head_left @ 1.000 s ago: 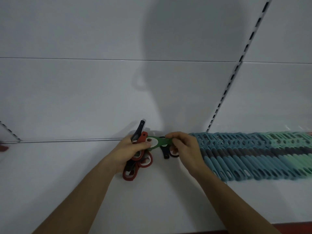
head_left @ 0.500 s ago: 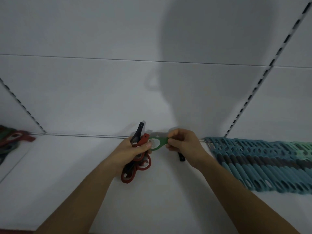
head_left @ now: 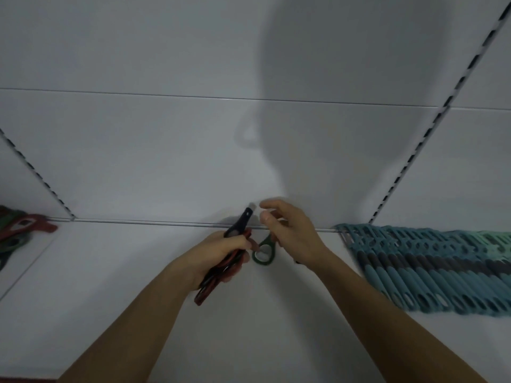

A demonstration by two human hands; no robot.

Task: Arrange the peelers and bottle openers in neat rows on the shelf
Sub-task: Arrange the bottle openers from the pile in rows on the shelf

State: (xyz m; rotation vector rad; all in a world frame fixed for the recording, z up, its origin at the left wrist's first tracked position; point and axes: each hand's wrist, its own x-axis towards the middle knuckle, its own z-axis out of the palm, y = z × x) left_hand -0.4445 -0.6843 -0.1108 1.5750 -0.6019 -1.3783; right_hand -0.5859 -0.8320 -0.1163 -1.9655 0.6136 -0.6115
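Green opener (head_left: 264, 251) lies on the shelf (head_left: 124, 272) between the hands. Left hand (head_left: 218, 252) grips a red-black bundle (head_left: 206, 293); right hand (head_left: 290, 236) hovers loose-fingered, empty. Placing step, I judge; next calls for drawing another opener and laying it parallel alongside.

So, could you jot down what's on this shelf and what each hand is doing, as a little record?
Left hand: grips a bundle of red and black openers
Right hand: above a green opener; touch unclear
Green opener: on the white shelf, between the hands
Right side: teal peelers in a neat overlapping row
Far left: loose pile of red and green tools
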